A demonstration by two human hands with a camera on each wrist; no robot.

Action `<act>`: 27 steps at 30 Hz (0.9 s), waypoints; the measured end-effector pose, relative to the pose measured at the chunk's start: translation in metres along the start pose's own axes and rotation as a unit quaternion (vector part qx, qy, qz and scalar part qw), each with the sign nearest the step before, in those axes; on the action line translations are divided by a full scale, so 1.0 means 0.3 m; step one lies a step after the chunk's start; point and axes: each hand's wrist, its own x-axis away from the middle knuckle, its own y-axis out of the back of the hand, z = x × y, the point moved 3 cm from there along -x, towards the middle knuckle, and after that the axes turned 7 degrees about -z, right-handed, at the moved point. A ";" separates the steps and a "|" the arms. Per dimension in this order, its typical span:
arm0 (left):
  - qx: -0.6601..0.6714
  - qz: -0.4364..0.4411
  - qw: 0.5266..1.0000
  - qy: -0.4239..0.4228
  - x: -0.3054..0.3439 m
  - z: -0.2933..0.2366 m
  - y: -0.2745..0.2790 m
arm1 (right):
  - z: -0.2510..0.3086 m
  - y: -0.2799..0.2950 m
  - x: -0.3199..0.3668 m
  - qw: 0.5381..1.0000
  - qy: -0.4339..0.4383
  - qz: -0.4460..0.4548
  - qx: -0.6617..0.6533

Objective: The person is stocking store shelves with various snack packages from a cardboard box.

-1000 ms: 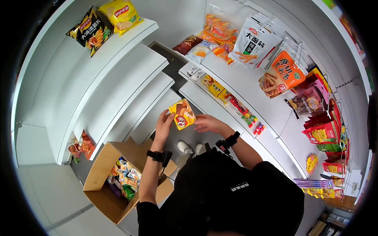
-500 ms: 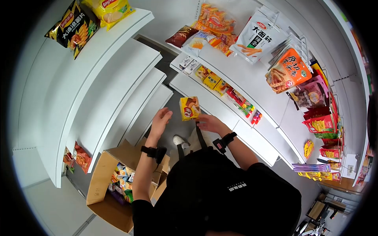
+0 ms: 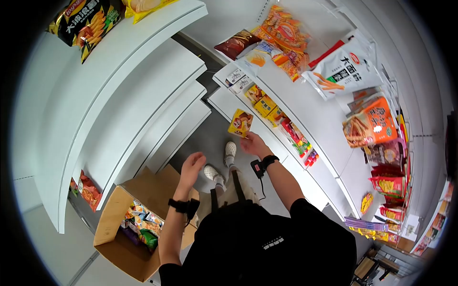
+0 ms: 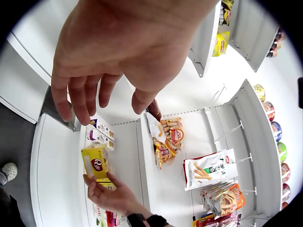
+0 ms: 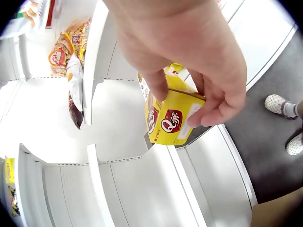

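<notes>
A yellow snack box [image 3: 240, 122] is pinched between the thumb and fingers of my right hand [image 3: 255, 145], beside the right-hand shelves. In the right wrist view the same yellow box [image 5: 173, 118] is tilted, with the thumb of the right hand [image 5: 189, 61] on one side and fingers on the other. My left hand [image 3: 191, 169] holds nothing and hangs over the floor, its fingers loosely bent, as the left hand [image 4: 128, 47] in the left wrist view also shows. Small yellow boxes [image 3: 265, 106] stand in a row on the shelf near the held box.
An open cardboard box [image 3: 108, 221] with snack packets stands at the lower left. White shelves [image 3: 138, 95] rise on the left, with chip bags [image 3: 90, 24] on top. On the right, hanging packets [image 3: 369, 125] project above a white shelf [image 3: 310, 124].
The left hand has let go of the yellow box and moved down and away. The right hand has carried the box towards the right-hand shelf. The camera view has shifted too.
</notes>
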 end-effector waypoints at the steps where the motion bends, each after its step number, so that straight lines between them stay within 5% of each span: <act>1: -0.001 -0.008 1.000 0.003 0.005 0.010 0.017 | 0.021 -0.015 -0.039 1.000 0.016 0.000 -0.008; 12: 0.018 -0.088 0.995 0.051 -0.021 0.067 0.166 | 0.227 -0.076 -0.391 0.993 0.013 -0.067 -0.099; 27: 0.034 -0.122 0.989 0.079 -0.143 -0.062 0.051 | 0.344 -0.072 -0.574 0.977 0.050 -0.093 -0.186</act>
